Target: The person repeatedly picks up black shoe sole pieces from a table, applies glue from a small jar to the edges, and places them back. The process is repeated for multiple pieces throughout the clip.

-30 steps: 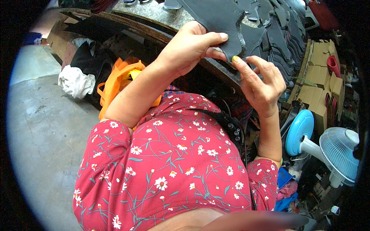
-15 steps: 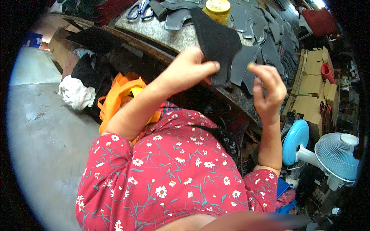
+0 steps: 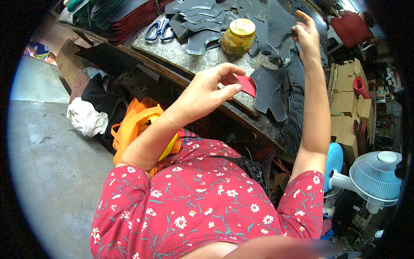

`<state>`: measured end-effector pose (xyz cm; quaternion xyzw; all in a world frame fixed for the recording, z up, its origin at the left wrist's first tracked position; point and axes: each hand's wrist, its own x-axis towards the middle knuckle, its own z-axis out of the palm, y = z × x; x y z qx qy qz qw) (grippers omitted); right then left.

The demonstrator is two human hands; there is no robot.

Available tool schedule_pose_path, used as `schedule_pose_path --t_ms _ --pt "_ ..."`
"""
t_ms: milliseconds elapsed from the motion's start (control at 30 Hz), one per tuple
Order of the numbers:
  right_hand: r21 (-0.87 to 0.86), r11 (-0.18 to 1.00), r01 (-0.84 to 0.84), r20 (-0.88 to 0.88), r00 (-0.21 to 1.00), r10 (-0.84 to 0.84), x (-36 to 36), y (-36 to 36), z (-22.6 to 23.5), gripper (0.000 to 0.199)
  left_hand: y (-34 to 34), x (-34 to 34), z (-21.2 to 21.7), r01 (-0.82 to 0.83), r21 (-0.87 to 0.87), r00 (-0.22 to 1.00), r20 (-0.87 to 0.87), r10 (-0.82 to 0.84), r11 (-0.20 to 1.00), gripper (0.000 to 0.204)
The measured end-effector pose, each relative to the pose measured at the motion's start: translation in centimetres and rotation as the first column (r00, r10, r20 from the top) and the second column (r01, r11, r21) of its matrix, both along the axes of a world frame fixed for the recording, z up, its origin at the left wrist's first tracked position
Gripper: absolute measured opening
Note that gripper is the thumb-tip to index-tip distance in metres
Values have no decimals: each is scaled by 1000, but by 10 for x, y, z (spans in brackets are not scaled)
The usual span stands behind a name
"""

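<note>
My left hand [image 3: 211,90] is raised over the near edge of the work table, thumb and fingers apart and holding nothing I can see. Just beyond its fingertips lies a small red piece [image 3: 247,85], partly under a dark grey, curved cut-out sheet piece [image 3: 268,88]. My right hand [image 3: 308,38] reaches far across the table's right side, its index finger stretched out and the others bent. Close to those fingers is a large dark sheet piece [image 3: 280,26], slightly blurred; whether they touch it is hard to see.
A yellow lidded jar [image 3: 238,38] and blue-handled scissors [image 3: 159,30] stand and lie on a speckled board [image 3: 181,58]. Stacked dark cut-outs [image 3: 202,19] cover the back. A blue fan [image 3: 374,177] and cardboard boxes [image 3: 346,84] are at right, an orange bag [image 3: 131,125] at left.
The black piece pinched in my left hand has left it, and that hand has opened. My right hand has moved far forward across the table. The red piece now shows.
</note>
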<state>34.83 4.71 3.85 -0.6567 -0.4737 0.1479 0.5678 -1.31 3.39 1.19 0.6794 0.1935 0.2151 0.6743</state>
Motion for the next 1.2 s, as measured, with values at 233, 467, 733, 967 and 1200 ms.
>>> schedule_pose_path --t_ms 233,467,733,967,1200 --pt "-249 939 236 572 819 -54 15 78 -60 56 23 2 18 -336 728 930 156 332 598 27" --pt "-167 921 353 841 538 -53 -13 54 -43 72 67 42 16 -391 906 854 291 431 163 40" --pt "-277 937 -212 545 768 335 -43 -1 41 43 91 76 -6 -429 862 843 274 464 270 32" --pt "-423 905 -30 887 191 421 -114 1 37 51 94 76 -9 -508 761 825 295 483 403 30" --pt "-377 923 82 916 181 358 -128 -3 39 50 95 80 -14 -558 727 805 357 474 400 26"
